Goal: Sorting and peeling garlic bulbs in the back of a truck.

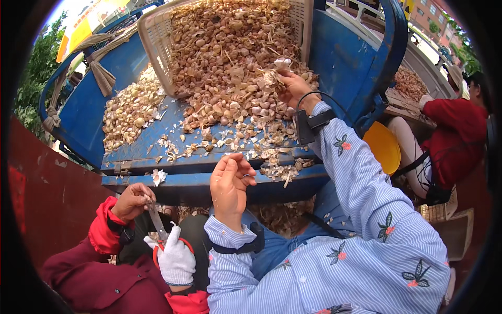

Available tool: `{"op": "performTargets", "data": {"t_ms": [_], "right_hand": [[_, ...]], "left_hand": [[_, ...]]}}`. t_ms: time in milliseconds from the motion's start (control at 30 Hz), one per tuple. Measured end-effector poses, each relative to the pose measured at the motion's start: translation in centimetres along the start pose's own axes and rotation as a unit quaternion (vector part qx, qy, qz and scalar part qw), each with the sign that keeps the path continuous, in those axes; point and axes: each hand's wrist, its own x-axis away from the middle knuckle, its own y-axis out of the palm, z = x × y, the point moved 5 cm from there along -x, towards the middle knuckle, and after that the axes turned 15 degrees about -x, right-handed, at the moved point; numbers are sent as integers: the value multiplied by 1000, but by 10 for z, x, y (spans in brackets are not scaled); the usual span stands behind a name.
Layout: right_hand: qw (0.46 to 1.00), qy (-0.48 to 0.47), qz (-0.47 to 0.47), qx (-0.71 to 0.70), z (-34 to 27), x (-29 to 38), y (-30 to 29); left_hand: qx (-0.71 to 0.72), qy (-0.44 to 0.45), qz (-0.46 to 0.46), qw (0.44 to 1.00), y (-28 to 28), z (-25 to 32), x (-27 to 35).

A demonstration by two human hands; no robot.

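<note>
My right hand [295,87] reaches to the right side of a heap of unpeeled garlic cloves [235,51] and grips a bunch of dry garlic husks [271,79]. A whitish husk piece sticks up above its fingers. Lower down, my left hand [230,186] is raised before the front edge of the blue metal truck bed [172,117]. Its palm shows, the fingers are loosely curled, and nothing is visible in it. The heap spills from a tipped beige plastic crate [159,55]. Loose cloves and skin scraps [282,172] lie along the bed's edge.
A pile of paler cloves [131,114] lies at left. Close on my left, a co-worker's bare hand [135,202] and gloved hand [176,257] hold red-handled scissors [157,221]. At right are a yellow container [382,147] and another person [455,137] beside more garlic.
</note>
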Motion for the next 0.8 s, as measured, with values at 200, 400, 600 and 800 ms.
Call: {"op": "performTargets", "data": {"t_ms": [200, 400, 600, 800], "right_hand": [[970, 132, -203, -22, 29, 70, 33], [831, 184, -410, 328, 85, 133, 47], [715, 296, -442, 455, 97, 162, 57], [746, 380, -468, 282, 124, 136, 86]], "left_hand": [[-98, -16, 15, 995, 2, -34, -31], [-87, -52, -97, 990, 4, -51, -13], [6, -141, -111, 984, -7, -59, 24], [-34, -54, -69, 996, -44, -24, 9]]}}
